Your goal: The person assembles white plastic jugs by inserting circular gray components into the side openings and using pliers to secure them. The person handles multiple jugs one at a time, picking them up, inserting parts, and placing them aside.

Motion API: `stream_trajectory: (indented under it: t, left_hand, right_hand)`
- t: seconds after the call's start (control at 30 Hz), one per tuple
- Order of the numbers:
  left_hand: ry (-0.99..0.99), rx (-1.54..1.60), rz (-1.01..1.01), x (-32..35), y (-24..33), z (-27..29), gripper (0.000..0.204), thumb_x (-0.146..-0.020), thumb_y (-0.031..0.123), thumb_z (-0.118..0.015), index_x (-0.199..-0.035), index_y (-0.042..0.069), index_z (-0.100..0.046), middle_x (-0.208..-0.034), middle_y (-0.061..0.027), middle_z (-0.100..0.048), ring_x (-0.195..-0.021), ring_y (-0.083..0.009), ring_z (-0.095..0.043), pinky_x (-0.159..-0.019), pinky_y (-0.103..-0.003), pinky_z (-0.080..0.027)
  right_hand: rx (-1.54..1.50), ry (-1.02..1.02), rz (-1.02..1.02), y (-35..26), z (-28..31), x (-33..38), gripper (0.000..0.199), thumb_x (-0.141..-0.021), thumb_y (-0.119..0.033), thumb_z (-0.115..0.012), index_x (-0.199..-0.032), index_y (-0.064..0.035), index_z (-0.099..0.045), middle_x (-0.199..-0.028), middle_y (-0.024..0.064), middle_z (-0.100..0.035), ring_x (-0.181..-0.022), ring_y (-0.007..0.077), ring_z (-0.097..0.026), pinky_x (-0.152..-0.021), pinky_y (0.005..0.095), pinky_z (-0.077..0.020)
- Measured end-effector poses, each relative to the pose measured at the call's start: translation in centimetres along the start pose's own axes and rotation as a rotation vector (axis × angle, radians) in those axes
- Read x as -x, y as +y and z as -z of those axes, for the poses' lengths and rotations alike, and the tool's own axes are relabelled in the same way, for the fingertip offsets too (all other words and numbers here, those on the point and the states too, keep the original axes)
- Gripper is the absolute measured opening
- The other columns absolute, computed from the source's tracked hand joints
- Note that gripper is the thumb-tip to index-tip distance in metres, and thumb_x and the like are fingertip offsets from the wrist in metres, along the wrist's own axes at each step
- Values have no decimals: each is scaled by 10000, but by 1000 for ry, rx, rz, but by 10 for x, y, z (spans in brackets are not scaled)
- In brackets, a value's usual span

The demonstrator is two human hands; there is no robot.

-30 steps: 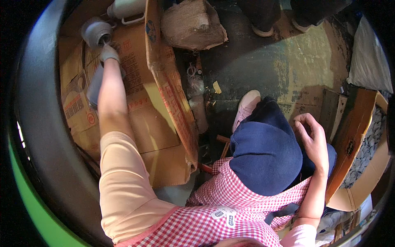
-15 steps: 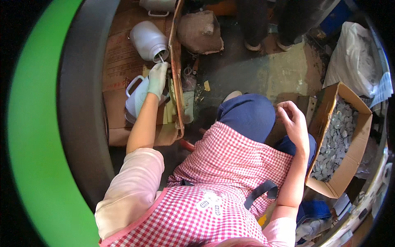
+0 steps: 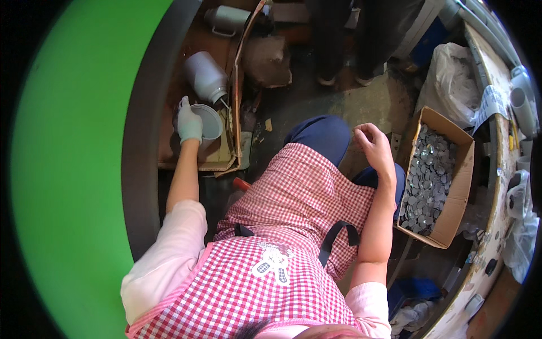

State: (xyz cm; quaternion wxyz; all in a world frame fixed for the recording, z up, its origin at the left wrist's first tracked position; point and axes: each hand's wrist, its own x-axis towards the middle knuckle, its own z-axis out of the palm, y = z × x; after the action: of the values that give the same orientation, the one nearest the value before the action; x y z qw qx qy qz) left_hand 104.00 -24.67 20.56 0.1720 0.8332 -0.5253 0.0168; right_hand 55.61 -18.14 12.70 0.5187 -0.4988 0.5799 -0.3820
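Note:
My gloved left hand (image 3: 189,121) is closed around the handle side of a white plastic jug (image 3: 212,120), whose round open mouth faces up. Just beyond it, a white plastic bottle (image 3: 206,76) lies tilted, its open neck toward me and a thin pale stick (image 3: 224,103) poking out. Both are inside a large cardboard box (image 3: 240,85). Over my right knee hovers my bare right hand (image 3: 375,150), thumb and fingertips drawn together; whatever they may hold is too small to make out. Beside that hand stands a carton of grey round discs (image 3: 429,175).
At my left a green surface (image 3: 84,169) with a dark edge borders the big box. Another white handled container (image 3: 228,21) lies at its far end. Ahead are a brown sack (image 3: 268,62) and a person's legs (image 3: 378,34). A white bag (image 3: 449,82) and workbench (image 3: 491,198) flank the right.
My left hand has left the stick at the bottle's neck and come down onto the jug, which now stands more upright. My right hand keeps its curled pose; the view has shifted.

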Motion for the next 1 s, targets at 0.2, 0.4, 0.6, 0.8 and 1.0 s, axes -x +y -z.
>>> stream_trajectory:
  t: [0.2, 0.4, 0.6, 0.8, 1.0]
  left_hand:
    - [188, 534, -670, 127, 109, 74, 650, -848, -205, -398, -1462, -37, -529, -1491, -211, -560, -1370, -391, -551, -1161, -427, -430]
    - [-133, 921, -1300, 218, 208, 90, 910, -685, -136, -490, -1568, 64, -398, -1638, -293, -313, -1514, -498, -326, -1219, -554, -303]
    - [-1120, 1363, -927, 202, 236, 86, 565, -867, 11, -574, -1431, -2, -570, -1485, -182, -543, -1431, -318, -481, -1227, -459, -319]
    - [-1490, 1152, -465, 185, 261, 48, 622, -879, 264, -715, -1430, 47, -527, -1462, -140, -538, -1380, -245, -477, -1184, -395, -348]
    - [-1806, 1094, -700, 171, 251, 18, 408, -756, 236, -841, -1079, 15, -727, -1418, -205, -590, -1323, -331, -564, -1133, -448, -415]
  right_hand:
    - [-422, 177, -8, -42, -18, 4, 354, -1064, -317, -624, -1176, 10, -698, -972, 72, -735, -821, 118, -666, -727, 250, -544]
    - [-1376, -127, -58, -48, -17, 71, 775, -1073, -622, -394, -1516, 12, -453, -1454, 180, -571, -1330, 281, -564, -1118, 424, -465]
    - [-1647, -111, 146, -11, 2, 134, 763, -1088, -591, -380, -1576, -5, -358, -1540, 157, -481, -1402, 261, -493, -1201, 417, -354]
    - [-895, -42, 312, -6, -4, 143, 921, -971, -644, -578, -1598, -23, -315, -1593, 132, -400, -1483, 241, -372, -1230, 390, -296]
    - [-556, -434, 166, -10, 40, 158, 1188, -718, -354, -977, -1594, -43, -237, -1533, 161, -481, -1410, 236, -464, -1199, 412, -360]
